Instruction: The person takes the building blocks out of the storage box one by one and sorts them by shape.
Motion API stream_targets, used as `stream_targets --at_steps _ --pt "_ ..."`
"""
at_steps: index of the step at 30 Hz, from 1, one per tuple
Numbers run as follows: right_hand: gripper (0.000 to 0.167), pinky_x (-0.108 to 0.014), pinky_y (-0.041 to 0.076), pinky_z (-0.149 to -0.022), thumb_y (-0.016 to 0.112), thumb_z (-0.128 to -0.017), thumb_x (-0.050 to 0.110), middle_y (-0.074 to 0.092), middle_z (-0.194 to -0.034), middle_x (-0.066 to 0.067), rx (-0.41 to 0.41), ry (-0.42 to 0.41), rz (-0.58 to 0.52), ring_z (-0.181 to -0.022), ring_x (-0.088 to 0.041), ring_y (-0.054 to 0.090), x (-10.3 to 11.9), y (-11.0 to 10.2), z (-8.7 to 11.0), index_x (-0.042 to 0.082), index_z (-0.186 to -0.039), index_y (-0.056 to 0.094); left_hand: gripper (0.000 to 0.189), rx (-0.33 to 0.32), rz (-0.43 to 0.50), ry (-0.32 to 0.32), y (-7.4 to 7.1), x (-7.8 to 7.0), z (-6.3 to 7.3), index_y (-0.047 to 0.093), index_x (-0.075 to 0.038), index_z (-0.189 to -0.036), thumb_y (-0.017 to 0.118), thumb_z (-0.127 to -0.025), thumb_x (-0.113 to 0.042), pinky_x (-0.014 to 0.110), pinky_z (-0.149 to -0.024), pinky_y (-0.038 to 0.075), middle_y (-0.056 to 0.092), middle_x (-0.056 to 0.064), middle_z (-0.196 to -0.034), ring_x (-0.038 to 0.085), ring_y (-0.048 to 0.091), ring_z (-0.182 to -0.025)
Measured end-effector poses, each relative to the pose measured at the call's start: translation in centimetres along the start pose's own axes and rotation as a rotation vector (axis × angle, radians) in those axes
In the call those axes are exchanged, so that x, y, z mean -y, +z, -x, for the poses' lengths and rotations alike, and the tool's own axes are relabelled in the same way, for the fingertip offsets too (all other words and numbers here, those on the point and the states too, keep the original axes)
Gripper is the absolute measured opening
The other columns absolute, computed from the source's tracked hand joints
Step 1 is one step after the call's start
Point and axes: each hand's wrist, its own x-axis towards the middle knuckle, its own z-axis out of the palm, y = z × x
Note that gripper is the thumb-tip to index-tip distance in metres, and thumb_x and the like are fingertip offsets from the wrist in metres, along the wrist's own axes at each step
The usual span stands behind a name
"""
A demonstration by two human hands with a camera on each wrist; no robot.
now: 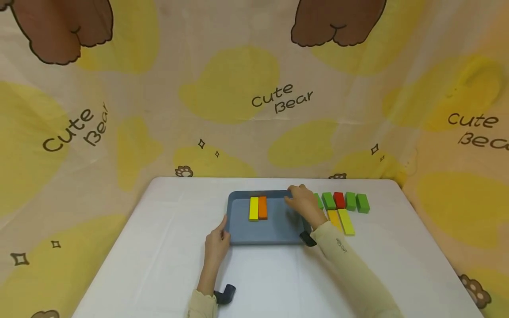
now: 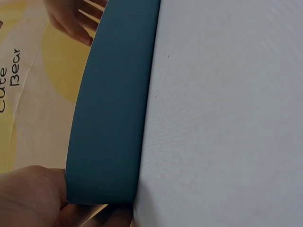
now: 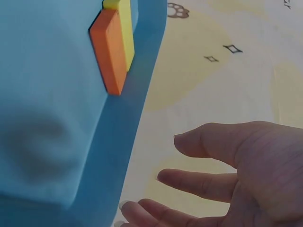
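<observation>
A blue-grey rectangular tray (image 1: 278,232) lies on the white table. Inside it, a yellow block (image 1: 253,209) and an orange block (image 1: 263,208) stand side by side toward the back; both show in the right wrist view too. My left hand (image 1: 216,245) holds the tray at its left side near the front corner. In the left wrist view, the thumb lies against the tray wall (image 2: 111,104) and some fingers reach beneath it. Over the tray's back right part hovers my right hand (image 3: 265,170), its fingers spread and holding nothing.
Right of the tray, green blocks (image 1: 328,201) and a red block (image 1: 339,200) form a row. In front of them lie an orange-yellow block (image 1: 335,219) and a yellow-green block (image 1: 346,221). A patterned cloth (image 1: 238,88) hangs behind the table (image 1: 159,265).
</observation>
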Motion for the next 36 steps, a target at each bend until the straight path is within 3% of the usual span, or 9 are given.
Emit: stream_targets --at_steps 4,10,14,22,25,28,36 --pt "0.042 -0.047 0.054 -0.074 0.061 -0.093 0.028 0.061 -0.119 -0.020 0.012 -0.016 0.014 -0.095 -0.033 0.063 1.5 0.4 -0.5 0.005 -0.128 0.062 0.052 0.002 0.006 0.005 -0.1 0.0 0.1 0.050 -0.005 -0.143 0.051 -0.090 0.000 0.020 -0.042 0.030 0.043 0.000 -0.055 0.006 0.031 -0.044" --pt "0.043 -0.048 0.053 -0.080 0.061 -0.094 0.029 0.061 -0.121 -0.019 0.043 -0.041 0.049 -0.098 -0.033 0.062 3.3 1.3 -1.3 0.005 -0.130 0.061 0.052 -0.003 0.014 0.003 -0.1 0.1 0.0 0.050 -0.005 -0.142 0.052 -0.090 0.000 0.020 -0.042 0.030 0.042 -0.001 -0.053 0.007 0.032 -0.044" --pt "0.039 -0.044 0.052 -0.073 0.062 -0.093 0.028 0.063 -0.111 -0.018 0.062 -0.052 0.056 -0.088 -0.028 0.059 4.2 2.1 -1.7 0.004 -0.124 0.063 0.052 -0.009 0.014 0.003 0.0 0.2 0.0 0.050 -0.006 -0.142 0.052 -0.090 -0.001 0.019 -0.042 0.030 0.042 -0.001 -0.053 0.007 0.032 -0.044" --pt "0.015 -0.036 0.040 -0.062 0.062 -0.089 0.018 0.056 -0.087 -0.010 0.088 -0.072 0.054 -0.077 -0.025 0.050 5.6 3.9 -2.2 0.006 -0.097 0.064 0.053 -0.006 0.010 0.012 0.1 0.1 0.1 0.050 -0.005 -0.142 0.052 -0.090 0.000 0.019 -0.042 0.029 0.041 -0.001 -0.053 0.007 0.031 -0.043" --pt "0.013 -0.033 0.039 -0.061 0.063 -0.089 0.018 0.053 -0.081 -0.008 0.110 -0.086 0.036 -0.075 -0.024 0.049 5.9 4.5 -2.3 0.006 -0.094 0.062 0.053 -0.005 0.006 0.012 0.2 0.2 0.2 0.050 -0.006 -0.142 0.051 -0.089 0.001 0.019 -0.042 0.029 0.039 -0.002 -0.053 0.006 0.030 -0.043" --pt "0.018 -0.033 0.041 -0.061 0.065 -0.089 0.020 0.054 -0.081 -0.008 0.141 -0.082 0.015 -0.074 -0.024 0.051 6.2 5.1 -2.6 0.005 -0.099 0.062 0.053 -0.008 0.001 0.018 0.2 0.3 0.4 0.051 -0.006 -0.142 0.051 -0.089 0.001 0.020 -0.042 0.028 0.037 -0.003 -0.052 0.006 0.029 -0.044" --pt "0.032 -0.040 0.052 -0.074 0.069 -0.088 0.023 0.054 -0.107 -0.020 0.175 -0.081 0.043 -0.083 -0.027 0.055 7.0 6.3 -3.7 0.004 -0.113 0.061 0.054 0.006 0.013 -0.004 -0.1 0.0 0.4 0.049 -0.007 -0.143 0.051 -0.090 -0.001 0.019 -0.042 0.029 0.040 -0.002 -0.052 0.008 0.031 -0.045"
